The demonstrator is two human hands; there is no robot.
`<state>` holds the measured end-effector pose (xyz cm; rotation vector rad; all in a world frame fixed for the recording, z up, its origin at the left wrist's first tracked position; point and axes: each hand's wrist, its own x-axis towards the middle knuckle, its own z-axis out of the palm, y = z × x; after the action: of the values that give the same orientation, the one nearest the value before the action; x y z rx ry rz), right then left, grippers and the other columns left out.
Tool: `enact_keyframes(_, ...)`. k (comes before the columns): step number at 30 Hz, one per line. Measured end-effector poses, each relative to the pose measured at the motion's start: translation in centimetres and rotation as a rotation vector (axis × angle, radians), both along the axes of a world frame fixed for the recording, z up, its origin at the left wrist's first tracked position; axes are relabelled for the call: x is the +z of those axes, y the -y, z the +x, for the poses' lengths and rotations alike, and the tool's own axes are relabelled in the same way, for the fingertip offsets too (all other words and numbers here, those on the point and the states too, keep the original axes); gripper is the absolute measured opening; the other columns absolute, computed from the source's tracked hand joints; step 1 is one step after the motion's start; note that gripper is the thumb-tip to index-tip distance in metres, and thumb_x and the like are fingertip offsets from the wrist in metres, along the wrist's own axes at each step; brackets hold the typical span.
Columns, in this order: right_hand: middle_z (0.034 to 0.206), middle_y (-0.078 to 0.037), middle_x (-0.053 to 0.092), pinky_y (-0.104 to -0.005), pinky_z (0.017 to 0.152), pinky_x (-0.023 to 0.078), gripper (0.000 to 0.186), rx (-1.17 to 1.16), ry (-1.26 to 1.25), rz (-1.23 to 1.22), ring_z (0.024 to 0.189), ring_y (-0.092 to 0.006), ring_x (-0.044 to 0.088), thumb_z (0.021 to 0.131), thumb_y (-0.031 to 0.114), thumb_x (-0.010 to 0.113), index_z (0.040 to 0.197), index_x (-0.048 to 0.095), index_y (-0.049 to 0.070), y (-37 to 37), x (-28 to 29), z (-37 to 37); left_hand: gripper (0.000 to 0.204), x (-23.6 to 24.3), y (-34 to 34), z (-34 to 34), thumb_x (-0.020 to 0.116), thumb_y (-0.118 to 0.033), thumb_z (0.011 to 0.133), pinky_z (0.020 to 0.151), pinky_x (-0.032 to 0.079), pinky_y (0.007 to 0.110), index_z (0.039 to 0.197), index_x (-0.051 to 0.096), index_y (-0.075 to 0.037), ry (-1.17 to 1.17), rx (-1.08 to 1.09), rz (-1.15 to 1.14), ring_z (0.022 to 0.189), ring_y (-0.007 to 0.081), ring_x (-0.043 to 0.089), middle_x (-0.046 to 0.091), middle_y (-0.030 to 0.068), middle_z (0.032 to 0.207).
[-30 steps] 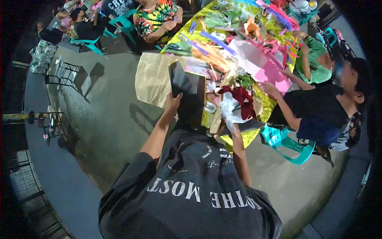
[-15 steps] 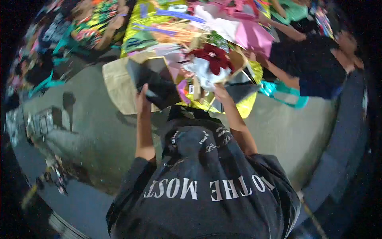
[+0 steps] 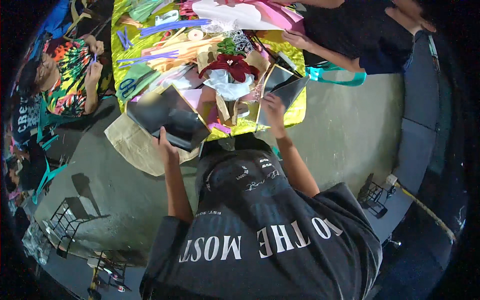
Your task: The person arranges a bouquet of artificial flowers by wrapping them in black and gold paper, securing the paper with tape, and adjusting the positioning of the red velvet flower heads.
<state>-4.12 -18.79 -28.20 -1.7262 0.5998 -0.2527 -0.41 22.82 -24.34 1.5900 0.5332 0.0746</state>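
A sheet of black wrapping paper with a gold edge juts over the near left of the table. My left hand is closed on its lower edge, with the thumb on top. My right hand pinches a second black gold-edged sheet at its near left side. Between the two sheets is a small bouquet: a dark red flower, a white tissue collar and brown paper around the stem. Neither hand touches the flower.
Yellow cloth covers the table. Purple strips, scissors and a tape roll lie beyond. Brown paper hangs at the near left. A person sits left; another's hand reaches in from the right.
The view has shifted, so the table things appear further left. My right hand has moved rightward from beside the bouquet. My left hand and its black sheet sit lower, nearer my body.
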Motion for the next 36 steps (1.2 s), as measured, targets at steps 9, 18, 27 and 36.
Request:
enact_keyframes(9, 0.093, -0.011, 0.072, -0.0362, 0.079, 0.050, 0.062, -0.367, -0.567, -0.206, 0.083, -0.0236, 0.067, 0.066, 0.044, 0.086, 0.101, 0.068, -0.004, 8.7, -3.0, -1.9, 0.033, 3.6, -0.2, 1.3, 0.067, -0.013, 0.089, 0.082, 0.050, 0.038, 0.117, 0.056, 0.003, -0.186, -0.008, -0.221, 0.094, 0.0232, 0.061, 0.062, 0.0117, 0.108)
enact_keyframes(18, 0.101, -0.004, 0.068, -0.0294, 0.081, 0.048, 0.026, -0.234, -0.075, 0.294, 0.088, -0.0151, 0.062, 0.085, 0.008, 0.072, 0.109, 0.064, 0.001, 10.5, 4.2, -5.5, 0.035, 6.4, 4.0, -0.5, 0.066, -0.017, 0.088, 0.085, 0.048, 0.035, 0.115, 0.057, 0.004, -0.111, 0.012, -0.302, 0.093, 0.0211, 0.060, 0.062, 0.0094, 0.107)
enact_keyframes(27, 0.098, -0.001, 0.066, -0.0298, 0.081, 0.046, 0.027, -0.116, 0.134, 0.546, 0.089, -0.0131, 0.060, 0.084, 0.005, 0.074, 0.108, 0.062, 0.002, 13.8, 4.3, -5.7, 0.035, 5.2, 5.5, -3.1, 0.069, -0.008, 0.085, 0.089, 0.048, 0.036, 0.117, 0.058, 0.002, -0.015, 0.116, -0.228, 0.099, 0.0214, 0.061, 0.063, 0.0081, 0.110)
enact_keyframes(36, 0.115, -0.009, 0.063, -0.0311, 0.093, 0.045, 0.048, -0.253, -0.012, -0.214, 0.100, -0.0210, 0.060, 0.081, 0.006, 0.077, 0.122, 0.054, -0.005, 12.7, -1.7, -4.6, 0.047, 7.3, 8.2, -4.7, 0.062, -0.028, 0.094, 0.096, 0.046, 0.037, 0.131, 0.050, -0.002, 0.077, 0.248, -0.319, 0.109, 0.0231, 0.058, 0.058, 0.0103, 0.123)
